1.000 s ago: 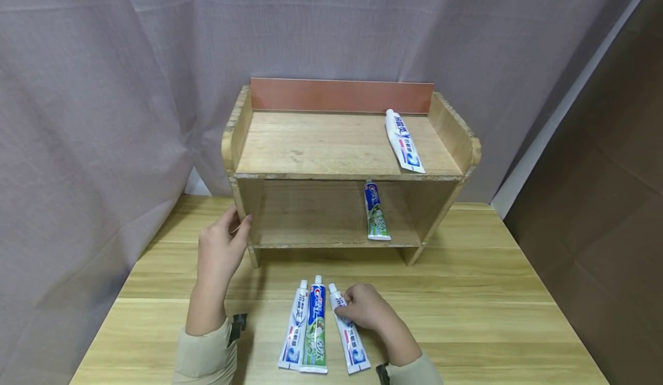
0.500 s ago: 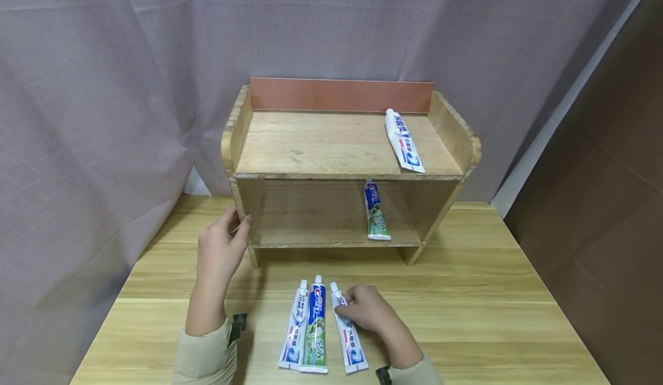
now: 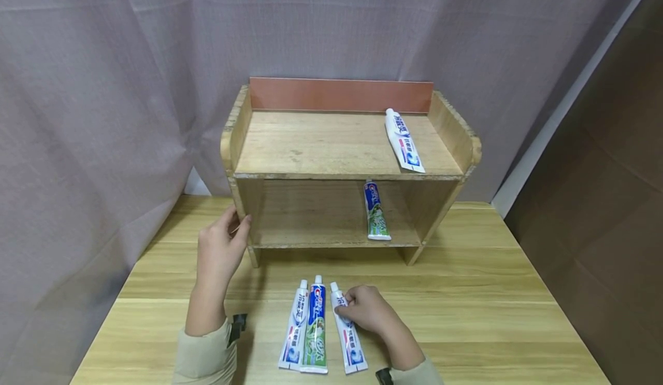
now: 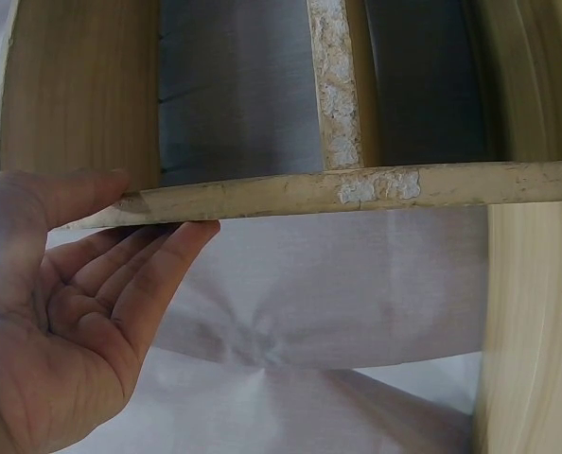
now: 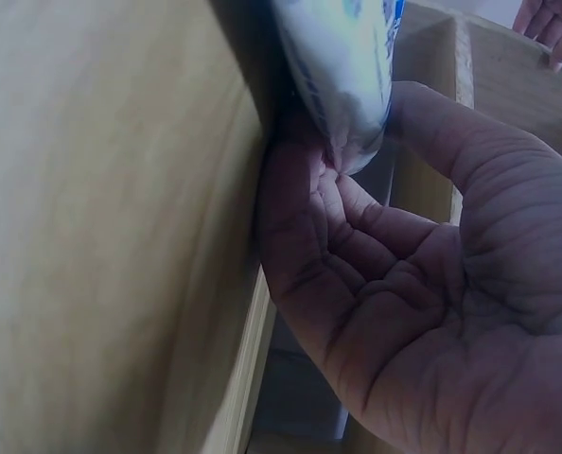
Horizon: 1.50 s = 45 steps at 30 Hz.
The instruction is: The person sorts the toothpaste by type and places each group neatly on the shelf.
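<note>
On the table in front of the wooden shelf (image 3: 331, 176), my right hand (image 3: 370, 310) pinches a white and blue toothpaste tube (image 3: 352, 347) between thumb and fingers. In the right wrist view the thumb and fingers lie on either side of this tube (image 5: 342, 76). My left hand (image 3: 220, 252) grips the shelf's left side panel (image 4: 262, 196), thumb on one face and fingers on the other, as the left wrist view shows. Left of the pinched tube lie a blue and green toothpaste tube (image 3: 315, 333) and another white one (image 3: 294, 330), side by side with caps pointing toward the shelf.
A white toothpaste tube (image 3: 403, 142) lies on the upper shelf toward the right. Below it, a blue and green tube (image 3: 376, 212) lies on the lower shelf. Grey cloth (image 3: 321, 22) hangs behind, and a brown panel (image 3: 595, 189) stands at the right of the table (image 3: 481, 298).
The tube under my right hand has turned slightly, its bottom end shifting a little to the left and its cap a little to the right. My left hand stays put.
</note>
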Motion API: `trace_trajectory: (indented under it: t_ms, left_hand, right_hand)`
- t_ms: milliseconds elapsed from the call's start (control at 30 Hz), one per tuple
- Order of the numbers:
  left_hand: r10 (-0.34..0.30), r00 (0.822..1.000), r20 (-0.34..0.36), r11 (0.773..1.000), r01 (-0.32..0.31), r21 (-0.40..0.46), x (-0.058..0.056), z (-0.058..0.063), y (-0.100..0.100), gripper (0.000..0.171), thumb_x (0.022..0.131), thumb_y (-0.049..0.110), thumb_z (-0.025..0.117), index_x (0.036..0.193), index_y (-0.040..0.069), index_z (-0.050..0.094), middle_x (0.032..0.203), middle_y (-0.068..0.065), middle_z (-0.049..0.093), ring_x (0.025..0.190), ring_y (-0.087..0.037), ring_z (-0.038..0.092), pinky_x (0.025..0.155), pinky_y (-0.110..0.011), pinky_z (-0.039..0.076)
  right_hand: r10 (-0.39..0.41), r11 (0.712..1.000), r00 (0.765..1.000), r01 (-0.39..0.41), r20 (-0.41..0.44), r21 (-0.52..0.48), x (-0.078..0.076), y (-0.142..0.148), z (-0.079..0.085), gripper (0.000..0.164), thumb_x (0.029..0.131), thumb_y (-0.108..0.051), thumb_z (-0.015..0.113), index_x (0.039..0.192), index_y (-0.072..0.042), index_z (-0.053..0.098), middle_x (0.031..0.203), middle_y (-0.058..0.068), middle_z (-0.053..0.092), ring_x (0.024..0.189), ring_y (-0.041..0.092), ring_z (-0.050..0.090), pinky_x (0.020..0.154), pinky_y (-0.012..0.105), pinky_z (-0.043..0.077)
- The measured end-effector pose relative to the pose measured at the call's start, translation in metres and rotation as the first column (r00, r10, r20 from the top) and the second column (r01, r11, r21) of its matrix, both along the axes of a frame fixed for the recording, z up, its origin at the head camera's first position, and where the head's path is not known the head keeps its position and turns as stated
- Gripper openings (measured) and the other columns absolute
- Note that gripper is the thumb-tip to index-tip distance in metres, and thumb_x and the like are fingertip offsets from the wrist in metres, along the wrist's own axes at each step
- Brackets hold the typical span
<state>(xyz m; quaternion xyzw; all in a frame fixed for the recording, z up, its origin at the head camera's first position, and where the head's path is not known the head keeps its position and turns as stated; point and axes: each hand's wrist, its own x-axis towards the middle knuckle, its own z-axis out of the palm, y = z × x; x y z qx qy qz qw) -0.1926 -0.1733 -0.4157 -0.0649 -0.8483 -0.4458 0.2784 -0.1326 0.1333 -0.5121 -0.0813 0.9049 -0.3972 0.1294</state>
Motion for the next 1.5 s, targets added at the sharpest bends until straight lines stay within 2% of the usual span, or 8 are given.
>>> trace_trajectory:
  t_ms: [900, 1500]
  left_hand:
    - [-0.003, 1.0, 0.019, 1.0, 0.003, 0.007, 0.0007, 0.0014, 0.0003, 0.03, 0.098, 0.015, 0.066, 0.124, 0.0, 0.067, 0.113, -0.023, 0.071, 0.101, -0.036, 0.072, 0.079, -0.037, 0.064]
    - [0.002, 1.0, 0.021, 1.0, -0.002, -0.001, -0.0003, 0.0008, -0.0006, 0.03, 0.098, 0.017, 0.066, 0.124, 0.0, 0.067, 0.112, -0.022, 0.072, 0.101, -0.035, 0.072, 0.079, -0.038, 0.064]
  right_hand:
    - [0.015, 1.0, 1.0, -0.015, -0.019, 0.013, -0.0006, 0.0014, -0.0003, 0.037, 0.084, -0.025, 0.078, 0.062, -0.013, 0.051, 0.056, -0.008, 0.045, 0.05, 0.007, 0.041, 0.043, 0.017, 0.033]
    - [0.005, 1.0, 1.0, -0.005, 0.002, 0.013, -0.0018, 0.0016, -0.0013, 0.036, 0.085, -0.024, 0.077, 0.063, -0.013, 0.052, 0.056, -0.007, 0.046, 0.05, 0.008, 0.042, 0.043, 0.016, 0.033]
